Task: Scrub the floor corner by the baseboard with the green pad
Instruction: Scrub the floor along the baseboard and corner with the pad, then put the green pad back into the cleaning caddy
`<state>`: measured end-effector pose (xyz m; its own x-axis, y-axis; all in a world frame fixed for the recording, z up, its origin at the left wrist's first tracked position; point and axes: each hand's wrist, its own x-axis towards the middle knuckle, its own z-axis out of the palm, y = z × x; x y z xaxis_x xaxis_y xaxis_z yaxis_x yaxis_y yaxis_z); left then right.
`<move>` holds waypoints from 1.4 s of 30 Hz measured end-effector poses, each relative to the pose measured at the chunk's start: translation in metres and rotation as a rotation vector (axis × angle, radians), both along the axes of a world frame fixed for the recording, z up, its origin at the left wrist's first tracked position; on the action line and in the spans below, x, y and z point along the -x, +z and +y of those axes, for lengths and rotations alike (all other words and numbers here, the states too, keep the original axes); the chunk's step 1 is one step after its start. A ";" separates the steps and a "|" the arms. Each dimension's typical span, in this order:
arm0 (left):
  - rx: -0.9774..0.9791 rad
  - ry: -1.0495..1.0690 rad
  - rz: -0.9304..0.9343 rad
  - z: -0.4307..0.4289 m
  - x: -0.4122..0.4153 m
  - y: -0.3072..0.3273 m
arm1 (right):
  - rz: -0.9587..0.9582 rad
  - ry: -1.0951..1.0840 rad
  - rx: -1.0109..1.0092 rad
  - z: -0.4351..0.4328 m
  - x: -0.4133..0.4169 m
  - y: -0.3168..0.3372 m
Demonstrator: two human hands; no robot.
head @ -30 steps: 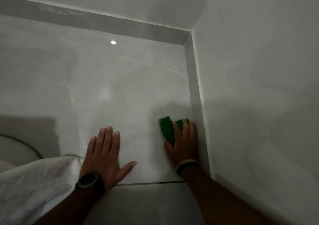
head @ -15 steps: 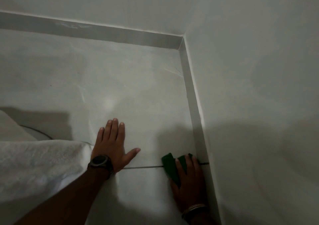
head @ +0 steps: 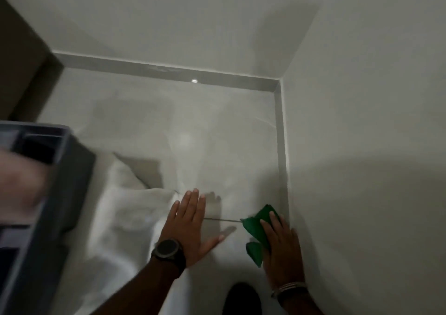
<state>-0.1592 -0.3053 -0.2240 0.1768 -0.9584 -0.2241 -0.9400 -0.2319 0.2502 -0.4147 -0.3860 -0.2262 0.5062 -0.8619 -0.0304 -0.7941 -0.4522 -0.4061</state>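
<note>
The green pad (head: 257, 227) lies on the pale tiled floor (head: 217, 145) beside the grey baseboard (head: 280, 145) of the right wall. My right hand (head: 282, 252) presses down on the pad, fingers spread over it, and part of the pad sticks out to the left and below. Flat on the floor just left of it rests my left hand (head: 193, 227), fingers apart, holding nothing; a dark watch sits on its wrist. The floor corner (head: 277, 86), where the two baseboards meet, is farther up in the frame.
A white towel (head: 125, 218) lies bunched on the floor left of my left hand. A grey plastic caddy (head: 48, 194) fills the left edge. A dark door frame (head: 21, 61) stands at the upper left. A dark shape (head: 241, 300) shows at the bottom.
My view has pulled back and up, so the caddy and door frame now show. My right hand has drawn the pad back along the right baseboard to the tile joint.
</note>
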 end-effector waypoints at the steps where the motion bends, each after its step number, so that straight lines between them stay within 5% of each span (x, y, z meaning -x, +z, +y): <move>1: 0.010 0.027 0.021 0.009 0.004 0.034 | -0.007 0.042 -0.005 0.004 -0.003 0.030; 8: 0.016 0.247 0.078 0.110 -0.011 0.270 | -0.083 0.381 -0.034 0.066 -0.064 0.213; 13: -0.047 0.356 0.070 0.202 -0.063 0.340 | -0.132 0.564 -0.024 0.129 -0.145 0.261; 22: -0.024 0.465 -0.014 0.295 -0.154 0.278 | 0.046 0.941 0.075 0.204 -0.315 0.220; 31: -0.032 0.371 0.048 0.315 -0.168 0.236 | 0.368 1.191 0.116 0.217 -0.342 0.202; 42: -0.046 0.334 0.016 0.308 -0.156 0.210 | 0.116 1.161 0.125 0.213 -0.340 0.199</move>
